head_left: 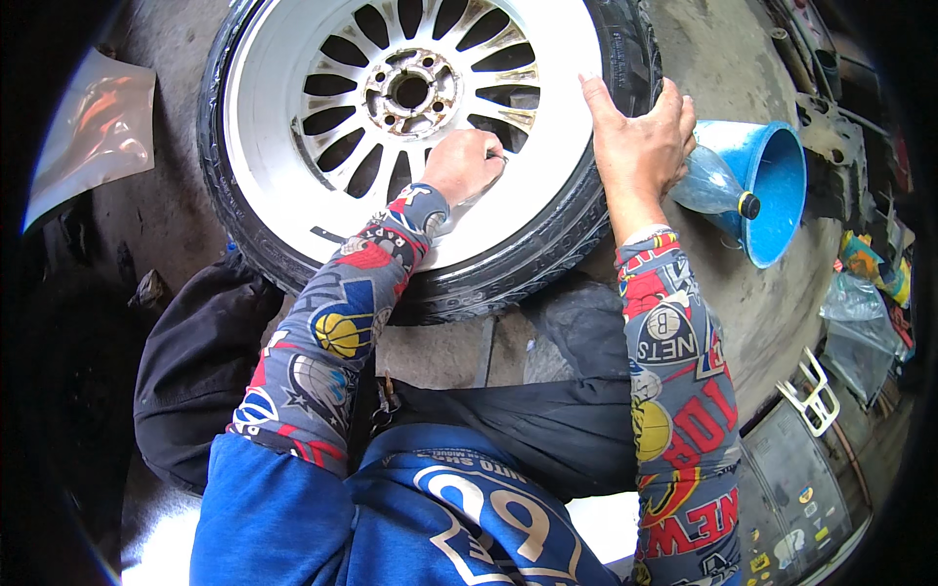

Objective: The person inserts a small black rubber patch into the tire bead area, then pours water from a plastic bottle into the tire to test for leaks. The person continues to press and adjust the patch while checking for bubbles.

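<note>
A car wheel lies in front of me, its white spoked rim (543, 186) ringed by a black tyre (459, 298). Inside the rim, below the hub, my left hand (461, 168) is closed in a fist close to the spokes. Something small and dark shows at its fingers, too hidden to name. My right hand (637, 146) grips the tyre's right side, thumb towards the rim and fingers over the outer edge. Brownish grime marks the hub (410, 93) and several spokes.
Just right of the tyre, a clear plastic bottle (711, 184) with a dark cap leans across a blue bucket (782, 210). A translucent sheet (103, 137) stands at left. Plastic bags (860, 322), a white frame-like piece (813, 396) and a stickered grey panel (796, 498) lie at right.
</note>
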Available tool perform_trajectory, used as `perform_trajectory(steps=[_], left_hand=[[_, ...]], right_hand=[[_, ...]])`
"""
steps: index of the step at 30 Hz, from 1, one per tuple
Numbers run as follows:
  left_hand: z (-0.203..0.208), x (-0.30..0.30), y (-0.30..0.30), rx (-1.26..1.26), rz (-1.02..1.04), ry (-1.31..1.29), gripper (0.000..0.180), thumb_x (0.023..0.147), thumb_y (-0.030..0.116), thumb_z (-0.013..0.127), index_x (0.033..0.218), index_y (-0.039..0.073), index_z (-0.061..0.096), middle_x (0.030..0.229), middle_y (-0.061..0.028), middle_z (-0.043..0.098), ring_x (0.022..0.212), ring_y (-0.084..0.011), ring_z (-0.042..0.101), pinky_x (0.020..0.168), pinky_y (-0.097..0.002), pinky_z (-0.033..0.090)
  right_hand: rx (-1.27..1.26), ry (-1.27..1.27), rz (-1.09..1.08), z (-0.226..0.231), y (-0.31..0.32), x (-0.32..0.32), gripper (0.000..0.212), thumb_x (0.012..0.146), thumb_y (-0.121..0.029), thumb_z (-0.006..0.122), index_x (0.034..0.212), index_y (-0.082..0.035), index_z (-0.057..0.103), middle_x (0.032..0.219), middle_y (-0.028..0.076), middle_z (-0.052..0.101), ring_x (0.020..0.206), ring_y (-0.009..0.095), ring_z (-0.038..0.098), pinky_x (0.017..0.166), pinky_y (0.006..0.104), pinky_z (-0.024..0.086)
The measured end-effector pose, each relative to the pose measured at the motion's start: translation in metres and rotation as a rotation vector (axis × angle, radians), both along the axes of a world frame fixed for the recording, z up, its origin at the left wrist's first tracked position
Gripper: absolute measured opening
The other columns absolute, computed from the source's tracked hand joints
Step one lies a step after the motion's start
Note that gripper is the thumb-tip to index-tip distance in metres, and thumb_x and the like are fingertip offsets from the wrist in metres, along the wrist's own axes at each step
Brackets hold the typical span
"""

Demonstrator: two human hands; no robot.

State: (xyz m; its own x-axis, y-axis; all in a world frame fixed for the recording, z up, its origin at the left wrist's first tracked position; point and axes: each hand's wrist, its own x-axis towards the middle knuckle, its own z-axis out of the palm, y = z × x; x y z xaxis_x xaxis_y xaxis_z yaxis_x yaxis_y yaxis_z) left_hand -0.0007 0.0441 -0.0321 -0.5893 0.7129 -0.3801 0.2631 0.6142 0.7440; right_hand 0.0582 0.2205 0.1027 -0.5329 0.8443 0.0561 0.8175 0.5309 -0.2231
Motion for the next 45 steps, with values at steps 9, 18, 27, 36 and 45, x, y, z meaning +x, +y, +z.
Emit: perform_trajectory(steps=[9, 18, 27, 36, 45], left_hand=[[0.004, -0.018, 0.023, -0.157, -0.181, -0.038, 0.021, 0.079, 0.018, 0.065, 0.092, 0.008, 0.079, 0.096, -0.0201, 0.076, 0.093, -0.0395, 0.073, 0.085, -0.0489, 0.057], [0.010, -0.032, 0.027, -0.102, -0.430, 0.242, 0.017, 0.077, 0.016, 0.065, 0.085, 0.007, 0.078, 0.088, -0.0179, 0.075, 0.087, -0.0380, 0.073, 0.075, -0.0481, 0.058], [0.009, -0.030, 0.018, -0.163, -0.339, 0.391, 0.020, 0.080, 0.011, 0.063, 0.092, 0.001, 0.075, 0.094, -0.0223, 0.074, 0.094, -0.0372, 0.073, 0.085, -0.0459, 0.057], [-0.013, -0.007, 0.042, 0.206, 0.545, -0.286, 0.015, 0.086, 0.009, 0.074, 0.098, 0.000, 0.072, 0.087, -0.0118, 0.075, 0.079, -0.0193, 0.071, 0.075, -0.0334, 0.056], [-0.006, -0.011, 0.055, -0.071, 0.321, 0.280, 0.015, 0.083, 0.022, 0.075, 0.086, 0.007, 0.075, 0.085, -0.0162, 0.073, 0.085, -0.0372, 0.072, 0.077, -0.0481, 0.057]], right_hand=[[0.002, -0.001, 0.008, -0.001, 0.001, 0.001, 0.107, 0.079, -0.076, 0.072, 0.152, -0.003, 0.045, 0.158, 0.026, 0.038, 0.147, 0.046, 0.034, 0.115, 0.0679, 0.030], [0.000, -0.014, 0.002, 0.000, 0.001, 0.000, 0.107, 0.079, -0.075, 0.072, 0.153, -0.003, 0.044, 0.158, 0.026, 0.037, 0.147, 0.045, 0.036, 0.115, 0.0668, 0.031], [-0.004, -0.012, 0.009, 0.002, 0.000, -0.002, 0.107, 0.079, -0.075, 0.072, 0.152, -0.002, 0.044, 0.157, 0.025, 0.040, 0.146, 0.045, 0.037, 0.115, 0.0657, 0.032], [-0.037, 0.009, -0.023, 0.004, -0.001, -0.004, 0.102, 0.077, -0.067, 0.078, 0.148, -0.002, 0.046, 0.158, 0.025, 0.038, 0.148, 0.045, 0.034, 0.115, 0.0661, 0.032], [-0.035, -0.009, -0.009, 0.007, -0.002, -0.005, 0.103, 0.080, -0.068, 0.076, 0.150, 0.001, 0.045, 0.157, 0.026, 0.040, 0.147, 0.046, 0.036, 0.115, 0.0661, 0.031]])
